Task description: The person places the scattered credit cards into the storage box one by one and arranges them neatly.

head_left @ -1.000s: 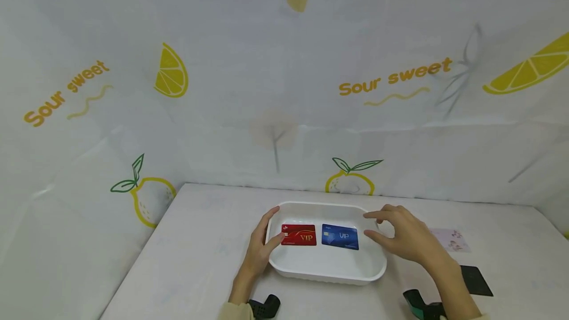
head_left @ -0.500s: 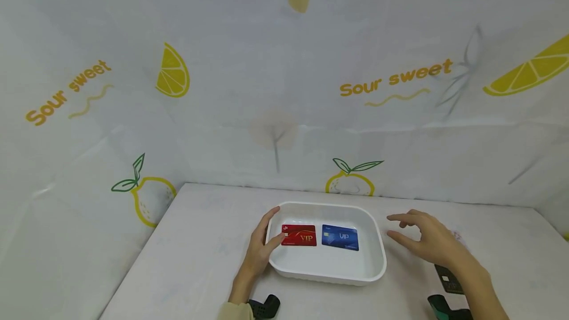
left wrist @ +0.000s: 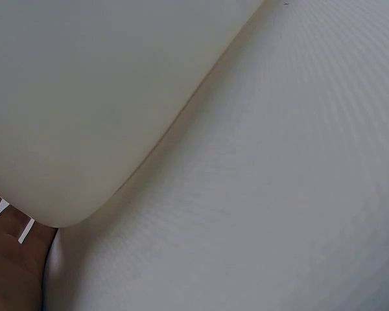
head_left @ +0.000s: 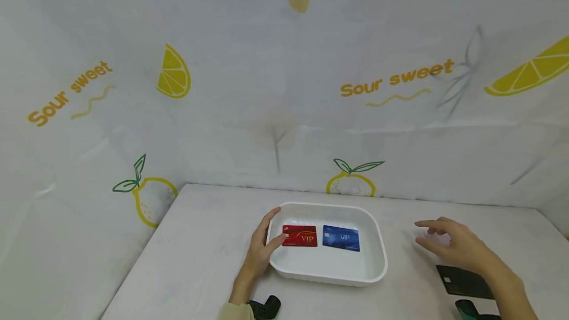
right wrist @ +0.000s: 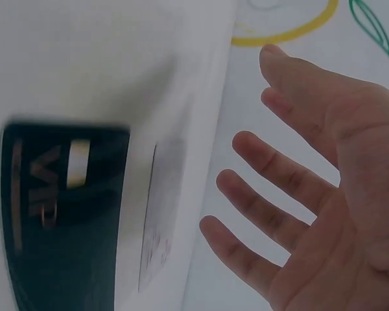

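A white plastic tray (head_left: 329,271) stands on the table with a red VIP card (head_left: 300,236) and a blue VIP card (head_left: 341,238) lying side by side in it. My left hand (head_left: 262,246) grips the tray's left side, thumb inside the rim and fingers outside. To the right of the tray, my right hand (head_left: 458,243) hovers above the table, holding nothing, its fingers spread apart in the right wrist view. Near that hand lie a black VIP card (head_left: 464,281) and a pale card with a faint pink print (right wrist: 163,220), mostly hidden by the hand in the head view.
The white table (head_left: 200,260) extends around the tray. Behind it hangs a white sheet (head_left: 249,88) printed with lemons and lettering. Dark straps (head_left: 265,306) sit at the wrists.
My right hand has moved right, away from the tray's right rim to above the loose cards. More of the black card shows now. The left hand and tray have stayed in place.
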The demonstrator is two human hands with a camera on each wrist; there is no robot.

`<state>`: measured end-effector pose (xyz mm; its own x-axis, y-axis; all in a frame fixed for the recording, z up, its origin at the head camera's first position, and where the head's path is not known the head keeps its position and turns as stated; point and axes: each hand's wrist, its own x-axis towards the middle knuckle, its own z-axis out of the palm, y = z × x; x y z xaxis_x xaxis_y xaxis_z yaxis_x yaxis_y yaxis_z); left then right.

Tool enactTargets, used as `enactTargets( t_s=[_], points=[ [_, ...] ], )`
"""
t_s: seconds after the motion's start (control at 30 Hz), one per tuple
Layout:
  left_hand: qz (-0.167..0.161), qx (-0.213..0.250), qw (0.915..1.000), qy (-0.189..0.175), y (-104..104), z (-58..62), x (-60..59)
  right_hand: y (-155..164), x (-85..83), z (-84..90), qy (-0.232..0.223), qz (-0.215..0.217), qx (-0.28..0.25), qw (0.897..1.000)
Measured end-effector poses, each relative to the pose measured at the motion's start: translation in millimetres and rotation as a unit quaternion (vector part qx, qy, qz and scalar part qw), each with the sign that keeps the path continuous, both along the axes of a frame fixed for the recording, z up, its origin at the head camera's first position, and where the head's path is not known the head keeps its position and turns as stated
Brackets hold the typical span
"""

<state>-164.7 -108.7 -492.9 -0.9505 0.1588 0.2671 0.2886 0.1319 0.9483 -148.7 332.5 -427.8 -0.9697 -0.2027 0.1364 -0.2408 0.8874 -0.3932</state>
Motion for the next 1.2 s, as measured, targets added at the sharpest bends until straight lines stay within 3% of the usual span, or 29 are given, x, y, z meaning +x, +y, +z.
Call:
enactTargets(
  t_s=[0.43, 0.63, 0.9, 1.2],
  points=[
    [0.002, -0.002, 1.0000, 0.002, 1.8, 0.7, 1.2, 64.1, 2.1, -10.0, -0.022, 0.006, 0.016, 1.000],
    [0.002, 0.001, 1.0000, 0.005, 2.0, -0.2, 1.5, 73.6, 0.0, -10.4, -0.076, -0.020, 0.040, 0.996],
    [-0.005, 0.009, 0.9999, 0.002, 2.0, -3.0, 0.6, 81.1, -8.6, -13.6, -0.169, -0.044, 0.072, 0.982],
    [-0.005, 0.007, 0.9999, 0.005, 2.7, -2.3, 0.4, 88.8, -22.2, -11.4, -0.207, -0.012, 0.067, 0.976]
  ],
)
